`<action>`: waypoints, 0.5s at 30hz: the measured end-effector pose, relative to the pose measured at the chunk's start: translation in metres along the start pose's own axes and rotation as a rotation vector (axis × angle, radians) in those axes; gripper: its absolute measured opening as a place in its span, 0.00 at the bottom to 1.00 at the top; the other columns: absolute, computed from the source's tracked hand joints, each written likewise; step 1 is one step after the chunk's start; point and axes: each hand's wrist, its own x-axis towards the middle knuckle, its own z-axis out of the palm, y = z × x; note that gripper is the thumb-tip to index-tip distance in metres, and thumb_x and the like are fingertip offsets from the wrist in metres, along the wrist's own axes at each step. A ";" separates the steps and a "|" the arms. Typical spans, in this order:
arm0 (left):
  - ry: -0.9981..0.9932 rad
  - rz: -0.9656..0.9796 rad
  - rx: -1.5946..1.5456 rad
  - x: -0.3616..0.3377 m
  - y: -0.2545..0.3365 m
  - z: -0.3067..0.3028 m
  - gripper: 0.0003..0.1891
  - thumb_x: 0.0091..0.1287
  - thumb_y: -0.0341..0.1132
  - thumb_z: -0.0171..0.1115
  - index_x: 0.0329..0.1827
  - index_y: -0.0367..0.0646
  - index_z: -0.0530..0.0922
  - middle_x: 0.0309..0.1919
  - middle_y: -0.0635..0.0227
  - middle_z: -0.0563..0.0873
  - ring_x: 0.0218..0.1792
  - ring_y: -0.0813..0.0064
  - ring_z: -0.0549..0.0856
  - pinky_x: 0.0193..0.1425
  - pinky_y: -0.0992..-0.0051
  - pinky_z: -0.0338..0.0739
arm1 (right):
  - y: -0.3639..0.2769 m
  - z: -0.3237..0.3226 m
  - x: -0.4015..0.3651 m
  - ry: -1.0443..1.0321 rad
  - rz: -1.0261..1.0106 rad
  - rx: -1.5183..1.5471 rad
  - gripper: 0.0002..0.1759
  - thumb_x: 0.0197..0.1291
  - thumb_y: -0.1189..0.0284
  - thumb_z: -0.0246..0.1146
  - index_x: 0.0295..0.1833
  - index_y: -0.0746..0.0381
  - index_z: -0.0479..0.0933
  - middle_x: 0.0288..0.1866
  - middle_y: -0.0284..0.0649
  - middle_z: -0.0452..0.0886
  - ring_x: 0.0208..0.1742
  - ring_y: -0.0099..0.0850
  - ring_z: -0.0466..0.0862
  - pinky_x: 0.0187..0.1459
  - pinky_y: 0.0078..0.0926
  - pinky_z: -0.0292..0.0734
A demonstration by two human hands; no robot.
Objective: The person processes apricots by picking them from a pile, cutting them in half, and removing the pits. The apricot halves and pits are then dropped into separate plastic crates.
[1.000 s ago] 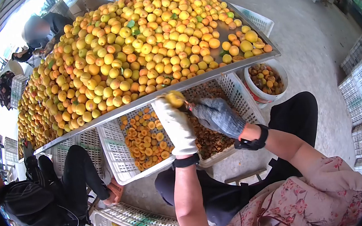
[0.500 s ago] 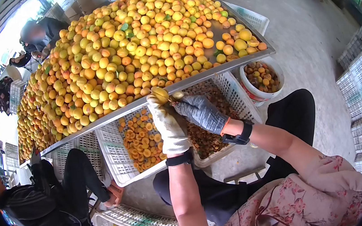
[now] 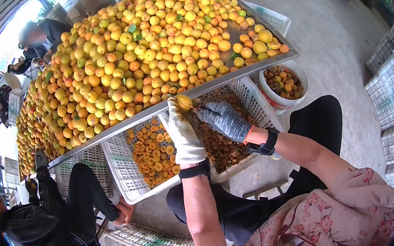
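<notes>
In the head view my left hand (image 3: 184, 137), in a white glove, pinches a yellow apricot (image 3: 184, 103) just below the table's near edge. My right hand (image 3: 226, 121) wears a grey glove, and its closed fingertips meet the right side of this fruit. Whatever sits between those fingers is too small to make out. Beneath my left hand is a white crate (image 3: 119, 164) with orange apricot halves (image 3: 154, 153). A second white crate (image 3: 262, 105), below my right hand, contains brown pits or scraps (image 3: 222, 149).
A metal-edged table (image 3: 233, 30) bears a large heap of apricots (image 3: 149, 55). By its right corner stands a white bucket (image 3: 304, 85) of fruit. A co-worker (image 3: 41, 216) sits at left. Stacked crates (image 3: 392, 94) line the right; another crate (image 3: 147, 239) is at bottom.
The apricot has turned in my left hand and now shows a rounded side. A pale piece at my right fingertips is no longer visible. The left co-worker's gloved hand has risen to the table edge.
</notes>
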 end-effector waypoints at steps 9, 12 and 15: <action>-0.012 0.211 -0.104 0.009 -0.017 -0.005 0.16 0.73 0.45 0.52 0.53 0.43 0.74 0.38 0.70 0.80 0.37 0.74 0.80 0.45 0.79 0.74 | -0.021 -0.008 0.002 -0.048 0.038 -0.017 0.15 0.65 0.65 0.58 0.43 0.67 0.79 0.32 0.48 0.81 0.31 0.35 0.76 0.38 0.32 0.72; 0.045 0.103 -0.050 0.004 -0.009 -0.007 0.19 0.73 0.49 0.51 0.53 0.42 0.74 0.41 0.70 0.80 0.41 0.76 0.79 0.47 0.76 0.74 | -0.029 -0.008 0.002 -0.039 0.039 0.009 0.15 0.65 0.65 0.58 0.43 0.67 0.79 0.34 0.49 0.81 0.34 0.40 0.78 0.40 0.34 0.72; 0.044 0.110 0.062 -0.001 -0.003 -0.005 0.18 0.73 0.46 0.51 0.54 0.41 0.74 0.45 0.70 0.80 0.44 0.77 0.79 0.49 0.77 0.73 | -0.029 -0.014 0.000 -0.056 0.193 0.122 0.15 0.65 0.64 0.58 0.44 0.66 0.79 0.34 0.46 0.82 0.34 0.36 0.78 0.39 0.32 0.72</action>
